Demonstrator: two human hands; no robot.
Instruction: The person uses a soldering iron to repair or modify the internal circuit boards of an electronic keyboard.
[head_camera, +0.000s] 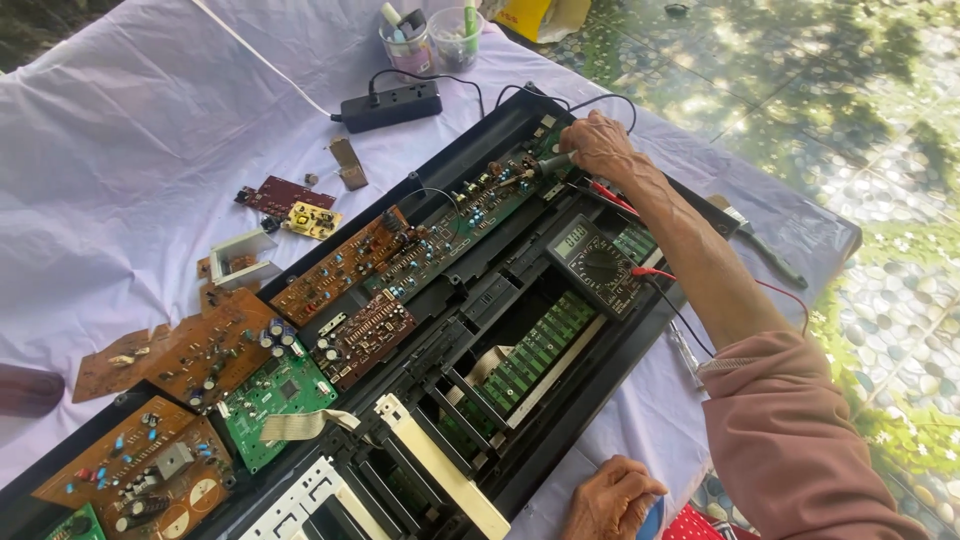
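We've the case open, boards bared; right hand (600, 145) grips probe (548, 165) on board (470, 215), meter (597, 265) nearby; left hand (612, 497) curled, empty.

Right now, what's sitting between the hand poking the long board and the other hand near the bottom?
In the head view, a multimeter with red leads lies in the open black case between the right hand and left hand.
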